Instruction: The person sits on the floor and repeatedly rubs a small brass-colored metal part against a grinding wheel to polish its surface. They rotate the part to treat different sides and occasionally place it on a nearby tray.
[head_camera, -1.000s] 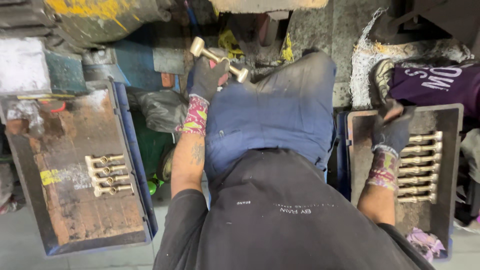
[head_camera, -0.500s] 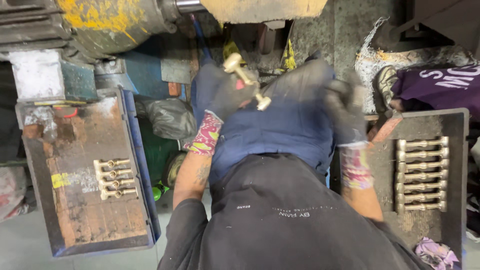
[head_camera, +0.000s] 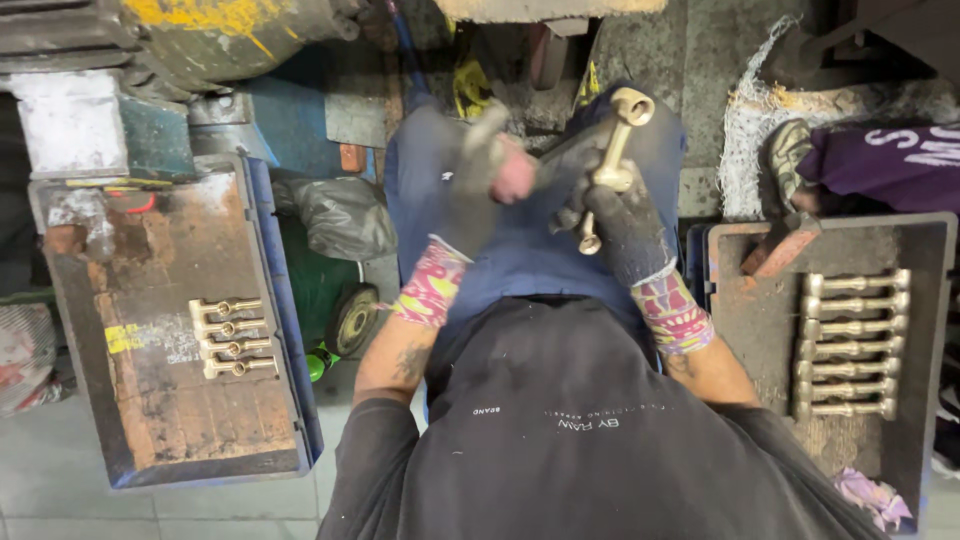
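A brass fitting (head_camera: 614, 150), a long stem with a ring end, stands nearly upright over my lap. My right hand (head_camera: 625, 228), in a dark glove, is closed around its lower stem. My left hand (head_camera: 468, 190), also gloved, hovers just left of the fitting and is blurred by motion; whether it grips anything is unclear. On the left, a rusty tray (head_camera: 150, 420) holds a short row of brass fittings (head_camera: 232, 338). On the right, a dark tray (head_camera: 750, 330) carries several more brass fittings (head_camera: 852, 345) laid in a column.
A yellow and grey machine body (head_camera: 220, 30) sits at the top left. A crumpled dark bag (head_camera: 340, 215) and a small wheel (head_camera: 352, 320) lie between the left tray and my leg. White rag fibres (head_camera: 760, 130) and purple cloth (head_camera: 890, 165) lie at the upper right.
The brass fitting went from my left hand to my right hand. My right hand came away from the right tray to the middle, above my lap.
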